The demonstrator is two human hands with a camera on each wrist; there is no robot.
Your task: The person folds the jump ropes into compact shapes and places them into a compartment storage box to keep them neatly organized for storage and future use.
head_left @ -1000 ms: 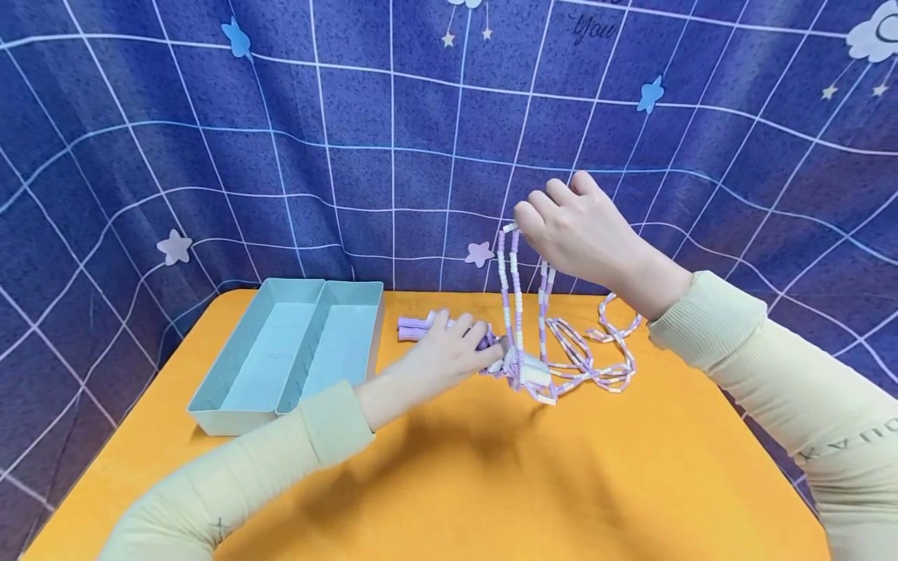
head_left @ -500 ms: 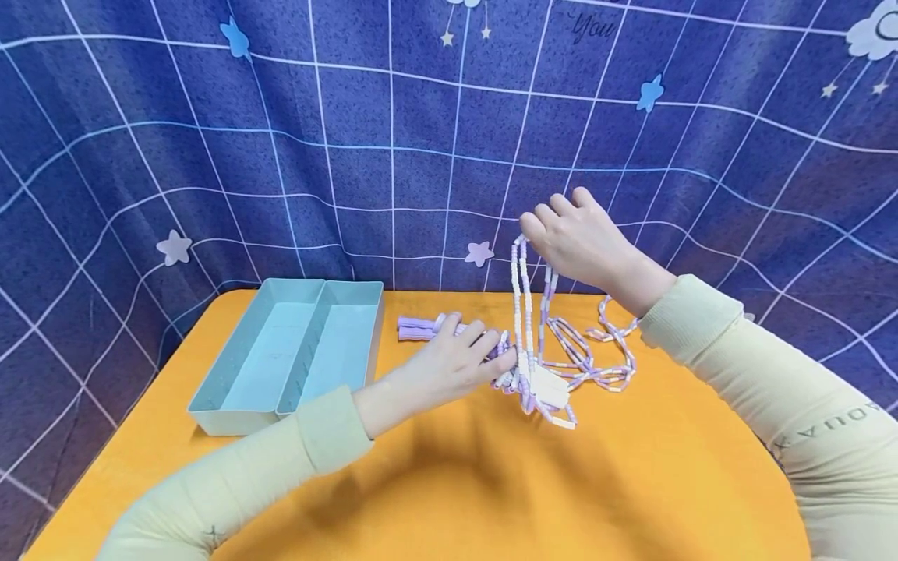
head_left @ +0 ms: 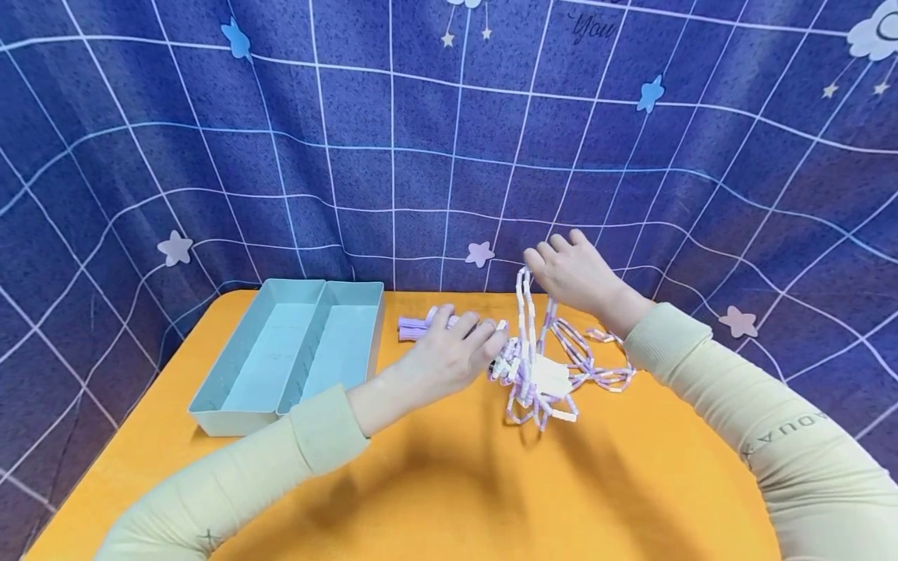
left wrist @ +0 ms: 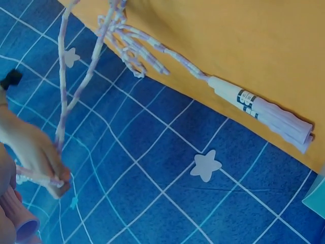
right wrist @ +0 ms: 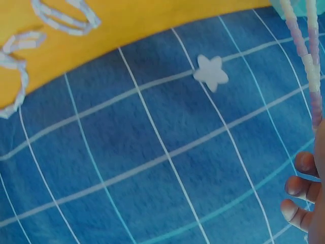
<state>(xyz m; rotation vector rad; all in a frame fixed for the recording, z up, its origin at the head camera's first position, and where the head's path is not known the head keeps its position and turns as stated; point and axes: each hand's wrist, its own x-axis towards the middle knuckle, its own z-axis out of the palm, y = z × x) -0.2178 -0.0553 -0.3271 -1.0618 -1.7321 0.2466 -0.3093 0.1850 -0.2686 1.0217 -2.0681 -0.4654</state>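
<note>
My left hand [head_left: 442, 351] grips the handles of a jump rope and several looped strands of its purple-and-white beaded cord [head_left: 526, 397]. A pale handle end [head_left: 550, 378] sticks out to the right; in the left wrist view a purple handle end [left wrist: 23, 226] shows under the fingers. My right hand [head_left: 578, 276] pinches the same cord above and to the right, so a narrow loop hangs from it. Behind my left hand, a second jump rope lies on the table, its purple-and-white handles [left wrist: 259, 109] joined to loose beaded cord [head_left: 592, 362].
A pale blue two-compartment box [head_left: 281, 347] stands at the left of the orange table [head_left: 435, 499]. A blue curtain [head_left: 421, 171] with a white grid and stars hangs close behind the far edge.
My right hand has come down towards the table, with the loop of cord. More beaded loops now hang below and beside my left hand, which has barely moved.
</note>
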